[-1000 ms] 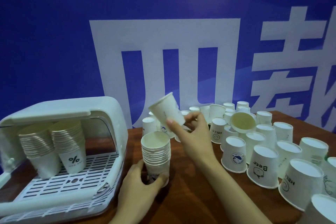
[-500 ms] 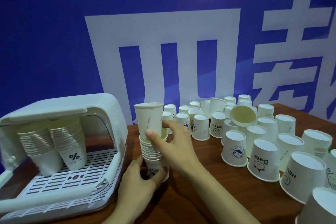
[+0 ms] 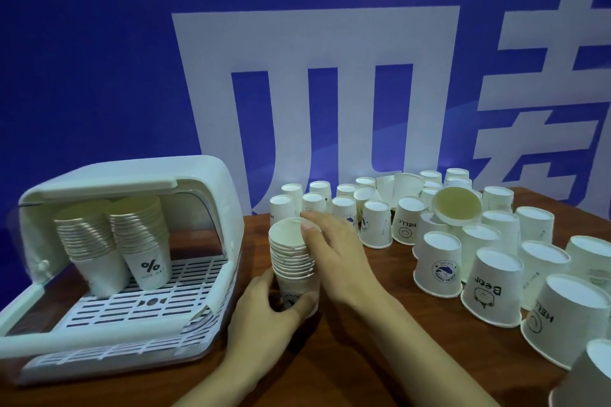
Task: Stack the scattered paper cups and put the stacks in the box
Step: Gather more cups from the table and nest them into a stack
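A stack of white paper cups stands upright on the wooden table, just right of the white plastic box. My left hand grips the bottom cup of the stack. My right hand holds the stack's top cup, thumb on its rim and fingers round its far side. Several loose cups stand upside down to the right. One cup lies tilted on others with its mouth toward me. Inside the box stand two tall stacks, the left and the right.
The box's lid is swung up and its slatted tray lies open at the front. A blue wall with large white characters rises right behind the table. More upside-down cups crowd the right edge of view.
My right hand brought a single cup from mid-air down into the top of the stack, which is now seated. My left hand stayed at the stack's base.
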Available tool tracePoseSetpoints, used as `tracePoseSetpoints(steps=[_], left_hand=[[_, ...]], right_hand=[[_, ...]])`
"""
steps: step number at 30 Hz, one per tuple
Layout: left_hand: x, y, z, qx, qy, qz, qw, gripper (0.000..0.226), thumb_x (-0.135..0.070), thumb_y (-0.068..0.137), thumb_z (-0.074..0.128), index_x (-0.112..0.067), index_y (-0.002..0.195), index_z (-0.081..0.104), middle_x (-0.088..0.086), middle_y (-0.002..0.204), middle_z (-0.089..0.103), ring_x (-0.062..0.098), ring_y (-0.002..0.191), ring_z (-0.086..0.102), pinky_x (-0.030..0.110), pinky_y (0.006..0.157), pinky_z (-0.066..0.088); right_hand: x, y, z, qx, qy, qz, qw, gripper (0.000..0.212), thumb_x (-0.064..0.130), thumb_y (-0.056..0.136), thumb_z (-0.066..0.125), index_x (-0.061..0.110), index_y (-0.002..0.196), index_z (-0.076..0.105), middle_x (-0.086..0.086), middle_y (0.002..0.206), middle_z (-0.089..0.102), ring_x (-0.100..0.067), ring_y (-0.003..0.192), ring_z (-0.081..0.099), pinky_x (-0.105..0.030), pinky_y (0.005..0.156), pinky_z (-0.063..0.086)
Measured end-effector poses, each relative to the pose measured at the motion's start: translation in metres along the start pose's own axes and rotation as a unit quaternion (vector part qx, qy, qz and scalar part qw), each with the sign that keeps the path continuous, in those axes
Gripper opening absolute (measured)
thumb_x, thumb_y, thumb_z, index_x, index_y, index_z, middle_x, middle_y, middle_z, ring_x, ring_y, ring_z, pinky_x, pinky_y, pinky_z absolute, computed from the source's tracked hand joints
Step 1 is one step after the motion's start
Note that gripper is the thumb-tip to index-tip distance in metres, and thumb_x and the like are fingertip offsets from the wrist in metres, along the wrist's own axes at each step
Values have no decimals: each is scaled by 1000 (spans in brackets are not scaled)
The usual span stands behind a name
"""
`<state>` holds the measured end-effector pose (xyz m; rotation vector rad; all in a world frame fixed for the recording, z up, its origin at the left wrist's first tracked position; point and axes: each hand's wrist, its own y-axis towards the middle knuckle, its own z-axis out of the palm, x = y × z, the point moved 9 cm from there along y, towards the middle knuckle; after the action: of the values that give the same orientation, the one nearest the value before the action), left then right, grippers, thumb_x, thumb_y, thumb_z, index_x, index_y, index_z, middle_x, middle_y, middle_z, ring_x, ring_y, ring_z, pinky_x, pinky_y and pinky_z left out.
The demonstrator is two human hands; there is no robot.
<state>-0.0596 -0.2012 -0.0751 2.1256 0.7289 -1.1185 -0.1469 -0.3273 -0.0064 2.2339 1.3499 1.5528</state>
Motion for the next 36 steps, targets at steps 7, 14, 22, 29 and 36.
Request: tracePoseSetpoints(steps=[7,14,22,29,36], left_hand=[[-1,-2,-2,-1,14,4,1000,52,-79,56,65,-58,103,58,-21,111,67,-1,103,62,40,93,56],[0,0,0,8,18,5,1000,60,-81,59,66,-55,112,58,-21,117,67,5,109,63,43,94,57],[6,-1,1,10,9,-2,1000,51,-81,60,68,-60,105,59,-24,113,67,1,106,63,42,89,60],[4,0,1,9,3,-1,1000,54,-81,58,67,-57,105,60,-22,111,69,0,104,63,41,93,57],[-3,-3,1,21,2,-4,1000,49,-82,54,63,-63,97,53,-21,111,65,-1,102,61,39,92,56]], right_hand=[[-7,2,-18,25,25,35,999,76,74,95,18,24,116,70,7,114,68,-12,112,61,-41,101,47],[-52,-5,-95,54,-402,236,883,49,34,95,49,15,140,51,-11,161,26,-41,154,5,-56,117,22],[-65,-12,-88,63,-456,276,844,74,24,83,60,24,151,29,-12,161,21,-45,151,6,-59,114,21],[-50,1,-90,-28,-268,210,940,45,27,80,73,23,121,57,-6,124,50,-29,116,54,-35,89,44],[2,-3,-65,-138,188,122,965,58,55,59,86,33,102,54,3,105,69,-12,89,69,-25,71,56]])
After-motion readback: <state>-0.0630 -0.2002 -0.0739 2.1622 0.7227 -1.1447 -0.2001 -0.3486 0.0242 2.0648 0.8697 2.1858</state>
